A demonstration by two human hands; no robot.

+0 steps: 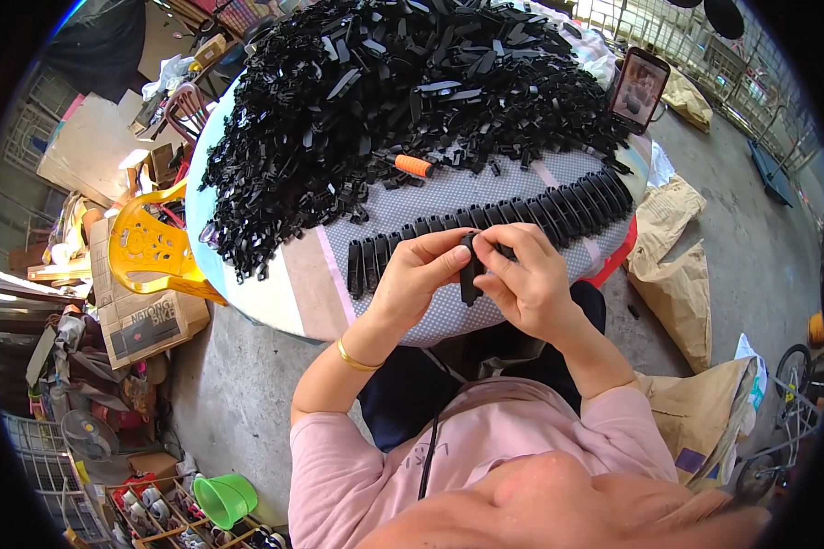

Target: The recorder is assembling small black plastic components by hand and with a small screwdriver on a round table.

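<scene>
Both hands meet over the near side of the table. My left hand (428, 265) is closed, thumb and fingers pinching a narrow black plastic part (470, 285) that points down toward me. My right hand (531, 279) is closed at the top of the same part, its thumb and forefinger pressed there; any smaller piece between those fingertips is hidden. Just beyond the hands, a long curved row of matching black plastic parts (558, 215) lies side by side. A huge heap of loose black plastic pieces (384, 91) covers the far part of the table. An orange-handled tool (413, 166) lies at the heap's near edge.
The round table (279, 297) wears a patterned cloth. A phone (638, 91) stands upright at its right edge. Left of it are a yellow plastic chair (151, 242) and a cardboard box (128, 302). Brown paper sacks (677, 265) lie to the right; a green bucket (226, 499) sits lower left.
</scene>
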